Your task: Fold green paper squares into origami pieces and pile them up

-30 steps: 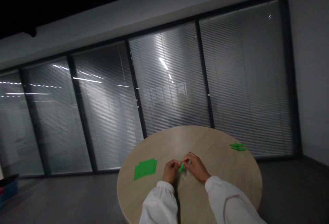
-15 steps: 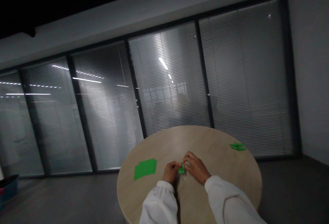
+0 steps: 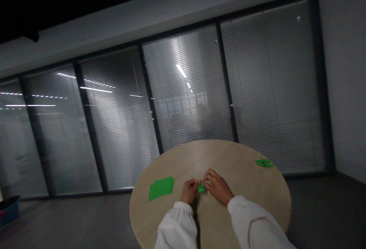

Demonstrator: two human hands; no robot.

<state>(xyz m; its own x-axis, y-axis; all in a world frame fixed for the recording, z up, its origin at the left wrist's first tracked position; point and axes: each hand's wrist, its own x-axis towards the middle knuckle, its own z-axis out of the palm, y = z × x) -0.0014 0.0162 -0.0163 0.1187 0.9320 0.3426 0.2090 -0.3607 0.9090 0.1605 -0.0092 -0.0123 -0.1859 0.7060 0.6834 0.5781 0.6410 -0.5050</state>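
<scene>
A small piece of folded green paper (image 3: 201,187) is pinched between my two hands above the middle of the table. My left hand (image 3: 189,191) grips its left side with thumb and fingers pressed together. On the other side, my right hand (image 3: 219,186) closes its fingertips on the paper's upper right part. Much of the paper is covered by the fingers, so its exact folds cannot be made out.
Flat green paper sheets (image 3: 161,188) lie overlapped on the left of the round wooden table (image 3: 223,153). Folded green paper pieces (image 3: 264,163) sit near its right edge. Behind stand glass panels with blinds (image 3: 188,89); a dark bin (image 3: 10,208) is on the floor far left.
Almost nothing differs. Both hands keep hold of the folded green paper with only a very slight shift of the fingers, and the view has drifted a little.
</scene>
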